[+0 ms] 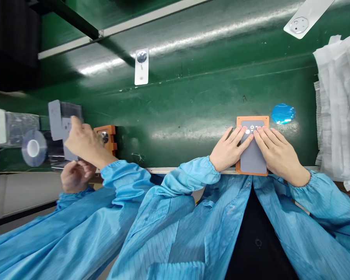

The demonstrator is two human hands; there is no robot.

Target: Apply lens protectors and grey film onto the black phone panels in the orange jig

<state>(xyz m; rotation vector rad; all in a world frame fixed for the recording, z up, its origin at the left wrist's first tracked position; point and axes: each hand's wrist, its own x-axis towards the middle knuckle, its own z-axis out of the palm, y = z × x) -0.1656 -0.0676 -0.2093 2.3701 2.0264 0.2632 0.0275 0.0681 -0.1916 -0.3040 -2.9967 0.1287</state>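
An orange frame [238, 165] lies at the near edge of the green bench, with a grey panel [253, 155] set inside it. Small round and oblong marks show near the panel's top. My left hand [229, 149] rests its spread fingertips on the panel's upper left part. From the other side, my right hand [275, 151] lies with extended fingers on the upper right part. The fingertips of both hands are close together over the panel. Just beyond the frame's right corner is a round blue film disc [283, 113].
At left, a co-worker's hands [86, 144] handle grey panels [56, 120] beside an orange block [109, 134] and a tape roll [34, 148]. White cards [141, 74] [312, 13] lie farther back. Stacked translucent wrapping [341, 109] stands at right.
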